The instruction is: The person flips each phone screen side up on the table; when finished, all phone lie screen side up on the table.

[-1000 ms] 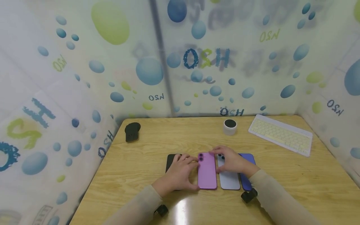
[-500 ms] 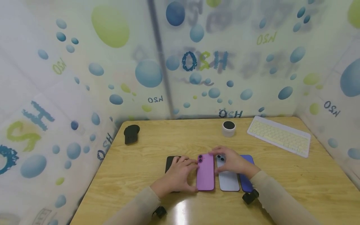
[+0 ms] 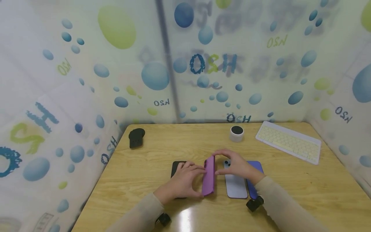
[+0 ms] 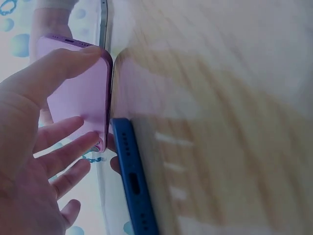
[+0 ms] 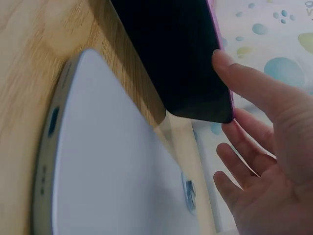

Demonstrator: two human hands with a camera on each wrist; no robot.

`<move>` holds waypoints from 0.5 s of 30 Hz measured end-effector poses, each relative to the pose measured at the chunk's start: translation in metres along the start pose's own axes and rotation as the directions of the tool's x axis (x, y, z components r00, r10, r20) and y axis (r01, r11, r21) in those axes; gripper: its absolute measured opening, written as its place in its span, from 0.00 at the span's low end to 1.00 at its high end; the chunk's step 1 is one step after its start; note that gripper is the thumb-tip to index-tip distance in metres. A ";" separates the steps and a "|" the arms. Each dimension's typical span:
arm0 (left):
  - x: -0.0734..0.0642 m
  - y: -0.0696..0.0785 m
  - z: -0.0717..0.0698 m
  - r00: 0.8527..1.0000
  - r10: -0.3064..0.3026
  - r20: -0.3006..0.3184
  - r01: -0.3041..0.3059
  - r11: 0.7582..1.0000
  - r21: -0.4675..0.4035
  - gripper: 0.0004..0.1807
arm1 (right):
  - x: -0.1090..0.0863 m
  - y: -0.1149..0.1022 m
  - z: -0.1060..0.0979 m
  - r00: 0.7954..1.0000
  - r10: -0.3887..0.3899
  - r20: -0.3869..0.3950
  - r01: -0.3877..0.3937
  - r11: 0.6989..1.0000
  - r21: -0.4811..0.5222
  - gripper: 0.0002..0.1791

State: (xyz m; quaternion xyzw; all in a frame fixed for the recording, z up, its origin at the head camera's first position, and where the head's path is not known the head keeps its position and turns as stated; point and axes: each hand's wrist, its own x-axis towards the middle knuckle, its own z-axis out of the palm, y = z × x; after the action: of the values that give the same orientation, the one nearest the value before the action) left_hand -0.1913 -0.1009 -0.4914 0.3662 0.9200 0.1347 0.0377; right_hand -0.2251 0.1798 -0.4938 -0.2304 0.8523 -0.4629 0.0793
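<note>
Right now, the pink phone (image 3: 209, 177) stands tipped up on one long edge on the desk (image 3: 139, 180), between the left grip (image 3: 185, 181), which its back and camera face, and the right grip (image 3: 236, 166), which its dark screen faces. The right grip pinches the raised long edge, thumb on that edge and a fingertip at the far corner; its remaining fingers are loosely bent just beside the phone. The left grip has its fingers spread and relaxed: the thumb touches the near corner, and the fingertips reach the back close to the camera, though whether all of them make contact is unclear.

Under and just left of the left grip lies a dark phone (image 3: 177, 167), partly hidden by it. Below the right grip a light blue phone (image 3: 236, 187) lies flat with its back up, and a deeper blue phone (image 3: 257, 165) lies flat just beside it, under the right wrist (image 3: 257, 176). Well ahead of the right grip stands a white cylinder (image 3: 236, 137) with a dark top; farther out to that grip's right is a white keyboard (image 3: 290, 141) with pale yellow keys. Well ahead of the left grip and off to its left sits a black object (image 3: 137, 138).
</note>
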 end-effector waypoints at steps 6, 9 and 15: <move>-0.003 0.000 0.002 0.999 -0.016 -0.034 0.013 0.995 -0.103 0.50 | 0.004 -0.003 0.005 1.000 -0.012 -0.009 0.012 1.000 0.028 0.43; -0.004 -0.001 0.001 0.999 -0.018 -0.048 0.011 0.989 -0.147 0.52 | 0.005 -0.003 0.007 1.000 -0.023 -0.013 0.023 0.999 0.030 0.43; -0.005 -0.001 -0.001 0.995 0.013 -0.099 -0.034 0.976 -0.213 0.54 | 0.006 -0.007 0.010 1.000 -0.017 -0.018 0.018 1.000 0.025 0.44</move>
State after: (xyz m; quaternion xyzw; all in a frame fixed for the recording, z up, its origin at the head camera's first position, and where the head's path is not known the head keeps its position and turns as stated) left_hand -0.1890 -0.1052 -0.4914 0.3640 0.8964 0.2512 0.0309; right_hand -0.2243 0.1663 -0.4935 -0.2327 0.8450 -0.4763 0.0707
